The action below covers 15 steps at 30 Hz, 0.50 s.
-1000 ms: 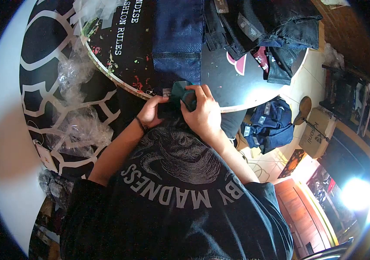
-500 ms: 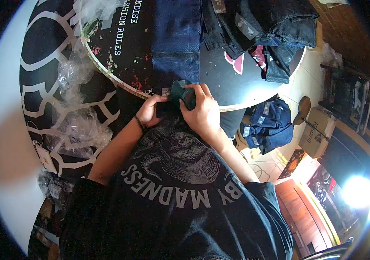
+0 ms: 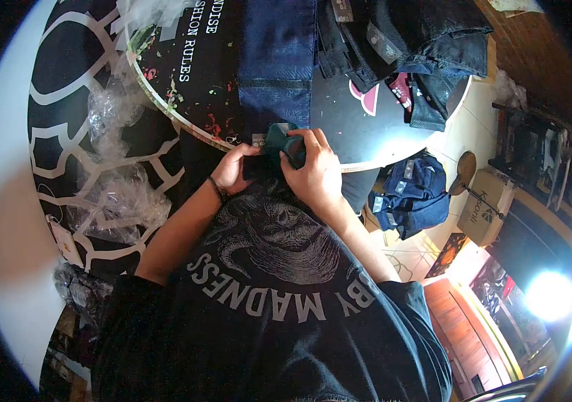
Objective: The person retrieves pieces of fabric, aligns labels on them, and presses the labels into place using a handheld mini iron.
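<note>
At the table point(image 3: 341, 127), right hand point(image 3: 315, 167) closed around green object point(image 3: 282, 139), left hand point(image 3: 233, 172) by label point(image 3: 258, 139), grip unclear

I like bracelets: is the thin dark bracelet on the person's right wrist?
No, the thin dark bracelet circles the left wrist; the right wrist is bare.

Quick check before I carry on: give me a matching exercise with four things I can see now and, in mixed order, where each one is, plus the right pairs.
Things
1. green handheld tool
2. blue denim
3. clear plastic wrapping
4. cardboard box

Places
A. on the black-and-white patterned surface, left of the table
B. in the right hand
C. off the table, to the right
D. lying on the round table

Right pairs: 1-B, 2-D, 3-A, 4-C
</note>
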Available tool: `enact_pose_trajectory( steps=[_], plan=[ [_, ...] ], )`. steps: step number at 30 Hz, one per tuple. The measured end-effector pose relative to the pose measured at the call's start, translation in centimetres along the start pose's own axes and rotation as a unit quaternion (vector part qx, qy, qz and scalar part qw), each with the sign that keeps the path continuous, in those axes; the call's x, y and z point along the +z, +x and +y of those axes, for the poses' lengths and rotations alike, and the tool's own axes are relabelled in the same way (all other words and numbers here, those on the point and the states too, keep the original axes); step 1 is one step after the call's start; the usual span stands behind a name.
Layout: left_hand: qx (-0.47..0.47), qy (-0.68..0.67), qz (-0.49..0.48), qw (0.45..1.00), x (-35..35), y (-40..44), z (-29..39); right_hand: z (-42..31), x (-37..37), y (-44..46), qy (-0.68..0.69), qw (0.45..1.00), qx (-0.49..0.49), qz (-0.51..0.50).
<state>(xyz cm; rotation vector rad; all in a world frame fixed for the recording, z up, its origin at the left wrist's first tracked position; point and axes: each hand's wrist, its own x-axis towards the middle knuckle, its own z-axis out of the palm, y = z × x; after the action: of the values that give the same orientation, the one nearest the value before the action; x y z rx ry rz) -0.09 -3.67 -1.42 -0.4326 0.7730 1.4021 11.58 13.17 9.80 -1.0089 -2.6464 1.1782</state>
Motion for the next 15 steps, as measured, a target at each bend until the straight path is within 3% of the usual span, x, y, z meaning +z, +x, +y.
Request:
enact_pose_trajectory(
  steps=[15],
  plan=[
    [0.014, 0.027, -0.009, 0.999, 1.9, -0.9, 0.6, 0.0, 0.0, -0.1, 0.002, 1.000, -0.002, 0.006]
  ],
)
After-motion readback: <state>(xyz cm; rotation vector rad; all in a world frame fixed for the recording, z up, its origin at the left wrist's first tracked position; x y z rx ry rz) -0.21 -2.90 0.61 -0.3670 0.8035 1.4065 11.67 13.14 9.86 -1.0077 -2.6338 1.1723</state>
